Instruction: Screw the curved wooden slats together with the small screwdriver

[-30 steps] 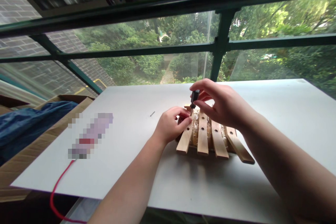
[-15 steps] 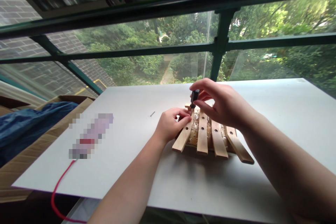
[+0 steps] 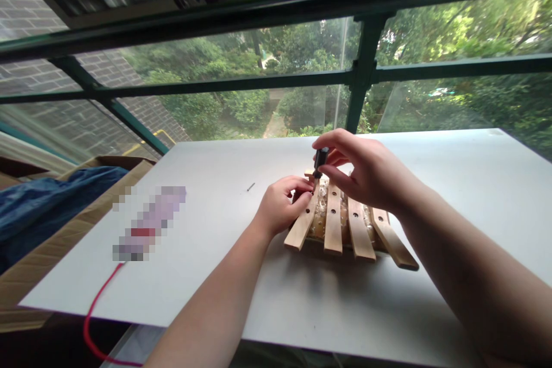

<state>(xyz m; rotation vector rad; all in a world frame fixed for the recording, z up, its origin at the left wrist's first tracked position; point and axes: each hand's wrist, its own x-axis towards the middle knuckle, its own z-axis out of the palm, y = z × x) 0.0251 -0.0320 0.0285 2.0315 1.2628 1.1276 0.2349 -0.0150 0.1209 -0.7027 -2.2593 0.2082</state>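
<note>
My right hand (image 3: 356, 164) grips the black handle of a screwdriver (image 3: 320, 162), which stands nearly upright over the leftmost wooden slat (image 3: 301, 229). Its tip is hidden near my left fingers. My left hand (image 3: 282, 204) is closed at that slat's left side, thumb and fingers pressed close to the screwdriver's lower end. Several curved, pale wooden slats (image 3: 333, 227), with dark screw heads or holes in them, lie across a brownish body (image 3: 319, 224) that looks wrapped in clear plastic. Whether my left fingers hold a screw cannot be made out.
A loose screw (image 3: 250, 187) lies on the white table (image 3: 207, 276), left of my hands. Further left is a blurred-out flat object (image 3: 150, 224) with a red cord (image 3: 88, 322) running off the edge. A cardboard box (image 3: 99, 201) holding blue cloth (image 3: 56, 207) stands beside the table.
Almost nothing differs. The slatted wooden piece and the screwdriver sit a few pixels further right; both hands keep the same grip.
</note>
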